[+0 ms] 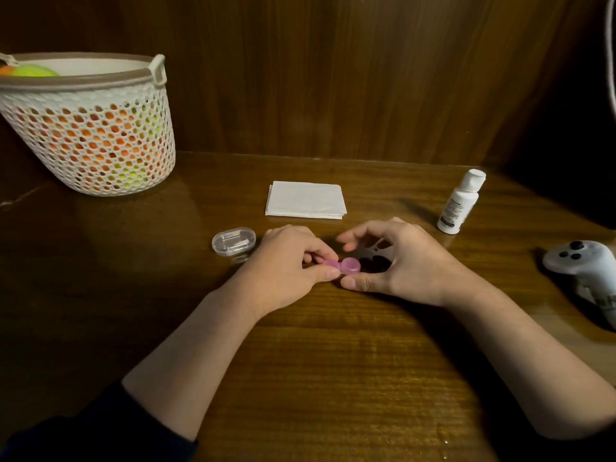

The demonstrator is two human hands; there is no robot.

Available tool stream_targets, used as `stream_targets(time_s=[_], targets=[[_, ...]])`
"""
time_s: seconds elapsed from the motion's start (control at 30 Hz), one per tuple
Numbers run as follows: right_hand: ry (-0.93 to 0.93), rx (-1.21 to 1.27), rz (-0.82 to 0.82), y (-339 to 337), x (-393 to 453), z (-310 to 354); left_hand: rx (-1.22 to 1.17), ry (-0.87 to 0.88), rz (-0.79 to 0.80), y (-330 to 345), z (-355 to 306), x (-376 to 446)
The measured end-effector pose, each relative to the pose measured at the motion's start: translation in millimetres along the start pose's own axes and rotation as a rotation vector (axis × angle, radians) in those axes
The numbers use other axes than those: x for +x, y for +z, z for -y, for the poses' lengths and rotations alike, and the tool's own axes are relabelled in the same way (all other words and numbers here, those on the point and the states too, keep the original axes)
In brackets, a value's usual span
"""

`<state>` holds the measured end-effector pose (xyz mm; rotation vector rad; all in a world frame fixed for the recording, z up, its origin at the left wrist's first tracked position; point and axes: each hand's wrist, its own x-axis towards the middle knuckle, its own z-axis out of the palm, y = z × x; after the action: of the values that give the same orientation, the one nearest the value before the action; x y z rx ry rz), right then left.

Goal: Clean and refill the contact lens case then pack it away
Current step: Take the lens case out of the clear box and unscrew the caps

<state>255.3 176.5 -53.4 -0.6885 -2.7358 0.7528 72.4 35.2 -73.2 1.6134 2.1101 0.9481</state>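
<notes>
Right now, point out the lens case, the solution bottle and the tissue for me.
lens case (pixel 346 265), head view, on the right-hand pink cap.
solution bottle (pixel 458 208), head view, on the white body above the label.
tissue (pixel 306 199), head view, on the middle of the folded top sheet.

wooden table (pixel 333 361) with basket (pixel 90 128), tissues (pixel 305 200), bottle (pixel 461 203), clear box (pixel 233 241), controller (pixel 586 265)
</notes>
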Motion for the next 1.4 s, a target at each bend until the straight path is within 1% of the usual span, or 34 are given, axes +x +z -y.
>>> stream_targets(time_s=[0.1,0.27,0.37,0.47,0.57,0.67,0.87,0.93,1.03,1.1,1.17,1.2,1.3,1.4], targets=[[0.002,-0.034,-0.004,1.6,1.7,-2.7,0.005,0.004,0.005,-0.4,0.5,-0.3],[-0.054,-0.031,-0.033,5.1,4.5,-5.7,0.006,0.005,0.005,-1.0,1.1,-0.2],[-0.073,0.029,-0.02,4.4,3.6,-8.2,0.007,0.0,0.007,-1.5,0.7,-0.4],[-0.098,0.117,-0.101,-0.1,2.6,-14.1,0.004,0.002,0.008,-1.8,-0.2,-1.4],[-0.051,0.08,-0.184,-4.9,4.3,-22.6,0.012,0.003,0.01,-2.5,-0.8,-2.4],[-0.017,-0.024,-0.171,-3.2,5.9,-27.2,0.036,0.022,0.003,-3.1,-1.1,-3.2],[0.057,-0.06,-0.225,-0.6,7.6,-30.3,0.066,0.029,0.005,-2.9,-1.7,-4.0],[0.1,-0.083,-0.211,-1.7,6.9,-29.8,0.08,0.037,0.001,-2.4,-1.7,-3.8],[0.08,-0.09,-0.227,-2.9,4.7,-24.0,0.1,0.071,-0.054,-1.7,-2.1,-5.9],[0.029,-0.071,-0.271,-3.6,3.7,-20.1,0.13,0.088,-0.159,-2.2,-1.6,-6.5],[0.0,-0.018,-0.246,-3.5,2.4,-15.5,0.157,0.074,-0.245,-3.0,0.4,-6.7],[-0.015,0.002,-0.21,-2.7,2.0,-13.8,0.175,0.064,-0.244,-3.5,1.1,-6.1],[-0.036,0.038,-0.103,-0.5,1.8,-10.3,0.214,0.037,-0.158,-3.9,-2.3,-6.2],[-0.033,0.057,-0.072,0.5,1.2,-7.9,0.215,0.022,-0.13,-4.0,-6.1,-7.1]])
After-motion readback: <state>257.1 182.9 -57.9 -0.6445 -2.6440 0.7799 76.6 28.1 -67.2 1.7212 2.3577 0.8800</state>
